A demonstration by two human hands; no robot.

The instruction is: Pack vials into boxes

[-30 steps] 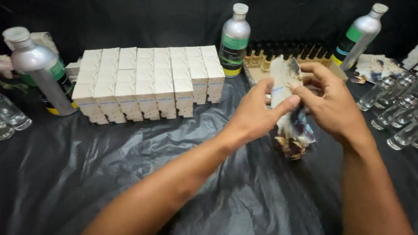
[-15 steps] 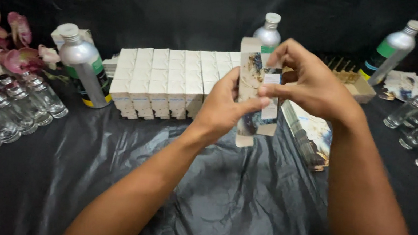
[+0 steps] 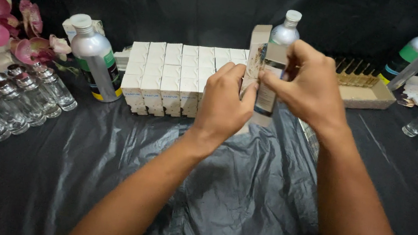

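A small carton [image 3: 258, 67] is held upright above the middle of the desk [image 3: 219, 200], clamped between the left hand [image 3: 224, 103] and right hand [image 3: 307, 87]. Its top flap seems open; folding is judged underway, tucking next.

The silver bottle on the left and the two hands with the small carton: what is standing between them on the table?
In the head view, a block of small white boxes stands in rows between the silver bottle and the left hand, which holds the carton with the right hand.
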